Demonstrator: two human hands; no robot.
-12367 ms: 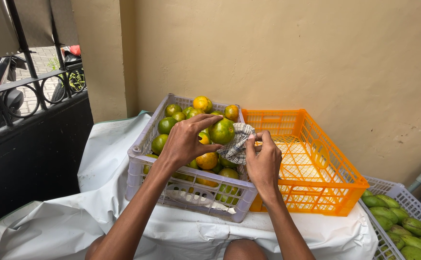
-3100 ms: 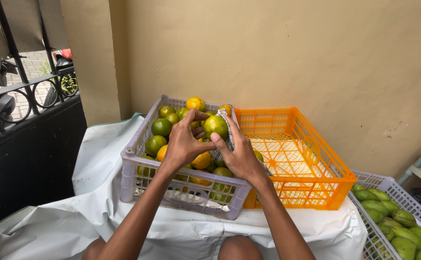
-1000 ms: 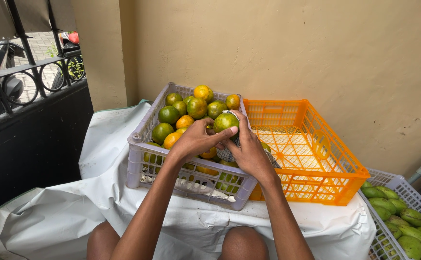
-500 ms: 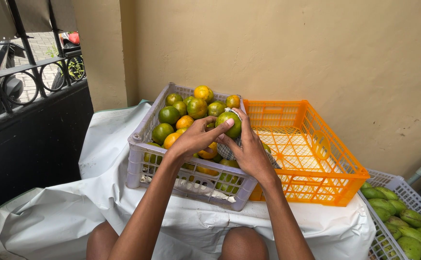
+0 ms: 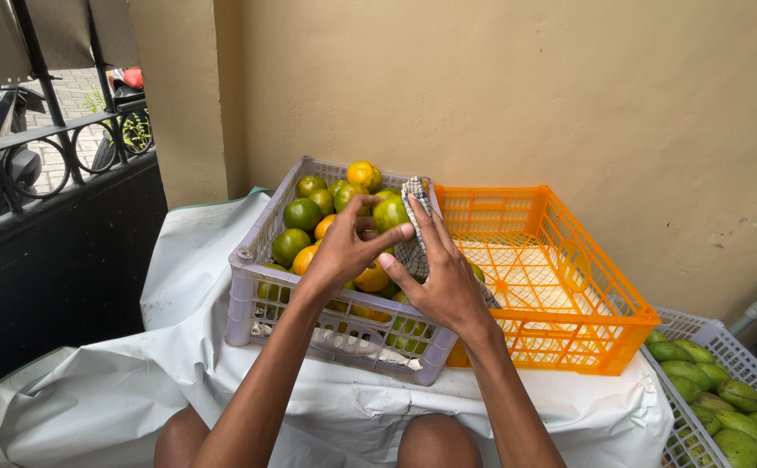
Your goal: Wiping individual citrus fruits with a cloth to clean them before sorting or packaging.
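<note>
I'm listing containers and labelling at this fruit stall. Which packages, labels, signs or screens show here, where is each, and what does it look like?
No labels, signs or screens show; only crates.
Grey crate: on the white-covered table, left; lattice-walled, full of green and orange citrus.
Orange crate: beside it on the right; square, lattice-walled, looks empty.
Pale crate: lower right corner, holding green mangoes.

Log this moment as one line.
left hand: holds green citrus fruit | right hand: presses checked cloth on it | below: grey crate of citrus | orange crate: empty
</note>
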